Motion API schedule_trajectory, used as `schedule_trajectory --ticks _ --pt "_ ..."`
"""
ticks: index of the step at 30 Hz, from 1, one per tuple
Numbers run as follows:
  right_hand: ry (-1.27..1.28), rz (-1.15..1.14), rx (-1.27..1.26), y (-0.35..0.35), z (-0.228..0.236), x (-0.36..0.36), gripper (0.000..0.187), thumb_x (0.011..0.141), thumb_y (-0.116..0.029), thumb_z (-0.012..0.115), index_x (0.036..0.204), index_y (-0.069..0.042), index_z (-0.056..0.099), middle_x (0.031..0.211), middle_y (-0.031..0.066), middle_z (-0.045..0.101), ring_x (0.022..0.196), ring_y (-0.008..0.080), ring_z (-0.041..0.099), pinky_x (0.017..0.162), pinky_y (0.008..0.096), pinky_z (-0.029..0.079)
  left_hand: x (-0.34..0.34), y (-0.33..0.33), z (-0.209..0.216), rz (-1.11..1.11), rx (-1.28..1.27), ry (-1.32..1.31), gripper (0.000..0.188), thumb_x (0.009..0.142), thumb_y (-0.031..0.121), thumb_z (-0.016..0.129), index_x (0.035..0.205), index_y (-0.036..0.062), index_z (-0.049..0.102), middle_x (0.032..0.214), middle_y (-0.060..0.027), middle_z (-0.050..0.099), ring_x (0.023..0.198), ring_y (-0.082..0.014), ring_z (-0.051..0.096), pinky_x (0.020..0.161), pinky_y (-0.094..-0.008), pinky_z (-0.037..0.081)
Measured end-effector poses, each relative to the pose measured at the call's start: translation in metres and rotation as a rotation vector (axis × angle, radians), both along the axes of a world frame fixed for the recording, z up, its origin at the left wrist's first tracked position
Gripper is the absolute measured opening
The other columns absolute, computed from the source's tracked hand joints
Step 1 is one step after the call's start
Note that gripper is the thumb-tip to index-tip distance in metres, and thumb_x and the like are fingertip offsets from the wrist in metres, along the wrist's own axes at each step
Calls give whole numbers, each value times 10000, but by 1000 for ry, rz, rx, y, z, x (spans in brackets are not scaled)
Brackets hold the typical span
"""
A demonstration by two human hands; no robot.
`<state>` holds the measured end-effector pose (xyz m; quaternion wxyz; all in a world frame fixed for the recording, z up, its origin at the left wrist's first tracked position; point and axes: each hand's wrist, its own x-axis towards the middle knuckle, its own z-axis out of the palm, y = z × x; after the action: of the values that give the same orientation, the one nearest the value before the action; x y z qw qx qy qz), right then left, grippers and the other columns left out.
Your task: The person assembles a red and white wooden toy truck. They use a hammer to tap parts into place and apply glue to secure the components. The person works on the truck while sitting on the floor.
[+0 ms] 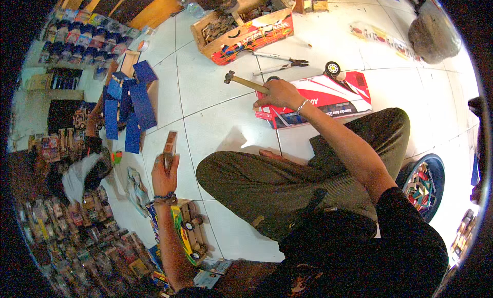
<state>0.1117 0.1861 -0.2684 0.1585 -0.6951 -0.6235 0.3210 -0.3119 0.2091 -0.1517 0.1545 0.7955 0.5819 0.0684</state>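
Note:
My right hand point(282, 96) is wrapped round the wooden handle of a hammer point(248, 83), its metal head pointing left. Below that hand lies a red, white and black printed toy vehicle body point(328, 100) on its side, with a black wheel point(333, 68) at its far edge. Off to the left, my left hand point(165, 178) grips a small flat reddish-brown piece with pale edges point(170, 143). What that piece is I cannot make out. Long-handled pliers point(292, 62) rest on the tiles beyond the hammer.
A divided wooden box point(246, 28) of small pieces stands at the back. Blue panels point(131, 105) lie at left, near another person's arm point(94, 118). A yellow-green toy vehicle point(187, 228) sits beside my left forearm. At right is a dark tub point(436, 187) of colourful pieces.

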Motion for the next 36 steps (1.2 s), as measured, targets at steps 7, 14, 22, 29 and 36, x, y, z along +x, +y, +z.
schedule_trajectory --ticks 7,14,22,29,36 --pt "-35 -81 -57 0 5 -13 662 669 -625 763 948 -27 712 921 173 710 871 345 697 772 453 570 129 21 14 -658 -34 383 407 844 229 689 1204 80 571 1144 -173 620 1012 -381 614 856 -460 515" --pt "5 -178 21 -10 2 -21 582 673 -561 790 910 -36 703 877 155 708 820 316 702 695 439 576 169 21 -20 -742 -89 387 445 796 381 731 1087 68 607 1089 -196 621 998 -384 617 834 -471 528" --pt "48 -173 9 -10 0 -22 614 694 -558 785 960 -15 680 890 173 705 830 326 706 711 436 574 205 33 -22 -750 -27 527 356 793 429 703 988 131 695 979 -120 679 927 -324 657 823 -443 536" --pt "63 -192 20 -13 1 -22 597 696 -543 789 949 -14 684 886 170 710 830 326 708 722 436 575 227 40 -21 -798 -100 604 396 792 447 717 995 107 697 973 -130 685 935 -328 659 829 -450 539" --pt "63 -197 28 -12 -1 -24 571 704 -536 786 934 -23 690 874 161 712 830 320 708 730 437 572 242 48 -14 -788 -222 644 472 773 566 710 881 107 732 841 -143 703 807 -343 684 765 -447 547"
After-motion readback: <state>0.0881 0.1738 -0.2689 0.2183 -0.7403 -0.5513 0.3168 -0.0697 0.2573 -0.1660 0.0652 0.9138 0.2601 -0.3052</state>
